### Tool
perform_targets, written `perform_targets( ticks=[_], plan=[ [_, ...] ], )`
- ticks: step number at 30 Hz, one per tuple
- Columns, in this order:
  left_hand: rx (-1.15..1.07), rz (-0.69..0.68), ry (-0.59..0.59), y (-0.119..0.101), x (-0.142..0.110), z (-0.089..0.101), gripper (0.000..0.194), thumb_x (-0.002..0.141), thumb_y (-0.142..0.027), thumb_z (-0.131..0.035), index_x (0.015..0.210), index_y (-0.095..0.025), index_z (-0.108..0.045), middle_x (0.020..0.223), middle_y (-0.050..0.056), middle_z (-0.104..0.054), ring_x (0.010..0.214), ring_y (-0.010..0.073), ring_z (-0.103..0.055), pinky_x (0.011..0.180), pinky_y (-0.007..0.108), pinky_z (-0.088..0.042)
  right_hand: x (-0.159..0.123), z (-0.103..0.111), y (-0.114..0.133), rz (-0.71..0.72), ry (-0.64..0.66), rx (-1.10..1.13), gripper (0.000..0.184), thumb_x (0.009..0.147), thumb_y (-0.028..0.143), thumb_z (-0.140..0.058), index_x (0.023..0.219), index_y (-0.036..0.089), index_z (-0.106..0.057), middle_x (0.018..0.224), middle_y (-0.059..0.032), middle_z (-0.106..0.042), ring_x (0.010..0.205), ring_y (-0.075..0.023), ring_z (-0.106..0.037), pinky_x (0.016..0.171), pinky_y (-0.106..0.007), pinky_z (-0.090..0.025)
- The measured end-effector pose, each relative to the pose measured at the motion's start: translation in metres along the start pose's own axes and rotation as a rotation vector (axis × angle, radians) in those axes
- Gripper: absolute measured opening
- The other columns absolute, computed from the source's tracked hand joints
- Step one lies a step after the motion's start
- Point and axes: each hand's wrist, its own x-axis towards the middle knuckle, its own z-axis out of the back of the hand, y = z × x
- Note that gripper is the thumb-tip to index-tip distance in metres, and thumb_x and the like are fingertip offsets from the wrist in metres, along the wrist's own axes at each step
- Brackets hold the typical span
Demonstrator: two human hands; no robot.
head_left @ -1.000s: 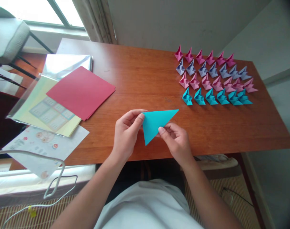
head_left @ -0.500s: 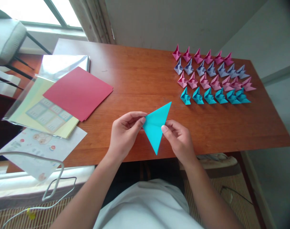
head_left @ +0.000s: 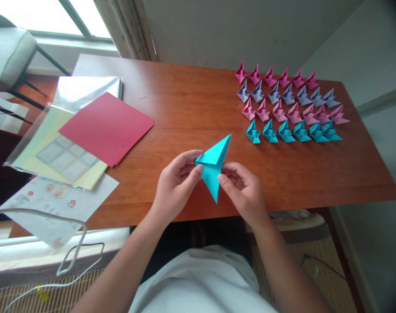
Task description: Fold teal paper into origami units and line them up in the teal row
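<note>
A folded turquoise origami paper is held between my two hands above the table's front part. It has a crease across its middle, with one point up to the right and another downward. My left hand pinches its left corner between thumb and fingers. On the other side, my right hand grips the right edge, thumb in front and fingers partly hidden behind. Finished folded pieces stand in rows at the right: turquoise, pink, lilac and magenta.
Red paper sheets lie on the left, over a clear packet of yellow paper and beside a silvery pack. A printed white sheet overhangs the front edge of the wooden table. A chair stands far left.
The turquoise paper has turned from a flat triangle to a more upright stance, and its middle crease now bends, with the two halves folding toward each other. Both hands keep hold.
</note>
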Motion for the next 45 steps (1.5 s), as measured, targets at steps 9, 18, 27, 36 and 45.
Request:
perform_targets(
  ticks=[9,18,27,36,45],
  plan=[
    [-0.043,0.132,0.223,-0.009,-0.003,0.002,0.048,0.090,-0.038,-0.074,0.133,-0.021,-0.061,0.135,0.012,-0.067,0.113,0.0264,-0.069,0.088,0.031,-0.058,0.002,0.000,0.011,0.051,0.047,-0.009,0.023,0.092,0.038,-0.071,0.112,0.028,-0.070,0.114,-0.0048,-0.069,0.098,-0.0209,-0.067,0.081,-0.033,-0.057],
    [-0.222,0.218,0.288,-0.010,-0.003,0.004,0.049,0.086,-0.033,-0.079,0.131,-0.022,-0.062,0.138,0.011,-0.064,0.116,0.0268,-0.069,0.092,0.031,-0.059,0.002,0.000,0.015,0.073,0.112,-0.049,0.028,0.090,0.038,-0.074,0.116,0.027,-0.070,0.120,-0.0057,-0.068,0.106,-0.0213,-0.067,0.087,-0.034,-0.058],
    [-0.203,0.207,0.257,-0.006,-0.001,0.005,0.049,0.083,-0.031,-0.082,0.128,-0.022,-0.066,0.133,0.010,-0.068,0.118,0.0281,-0.068,0.094,0.034,-0.059,0.002,-0.003,0.016,0.108,0.137,-0.115,0.026,0.093,0.035,-0.070,0.118,0.029,-0.070,0.124,-0.0060,-0.068,0.113,-0.0233,-0.065,0.092,-0.037,-0.058],
    [-0.242,0.172,0.225,-0.002,-0.002,0.003,0.041,0.088,-0.030,-0.077,0.127,-0.023,-0.065,0.136,0.010,-0.066,0.119,0.0272,-0.067,0.090,0.033,-0.061,0.002,-0.002,0.014,0.138,0.055,-0.170,0.023,0.095,0.020,-0.060,0.115,0.028,-0.067,0.121,-0.0055,-0.066,0.110,-0.0217,-0.065,0.089,-0.035,-0.058],
    [-0.165,0.141,0.241,-0.003,-0.007,-0.003,0.051,0.087,-0.031,-0.078,0.133,-0.024,-0.055,0.131,0.009,-0.069,0.110,0.0246,-0.073,0.095,0.032,-0.059,-0.002,-0.008,0.020,0.240,-0.021,-0.418,0.033,0.090,0.012,-0.059,0.121,0.026,-0.062,0.120,-0.0079,-0.066,0.111,-0.0242,-0.064,0.092,-0.038,-0.054]
  ],
)
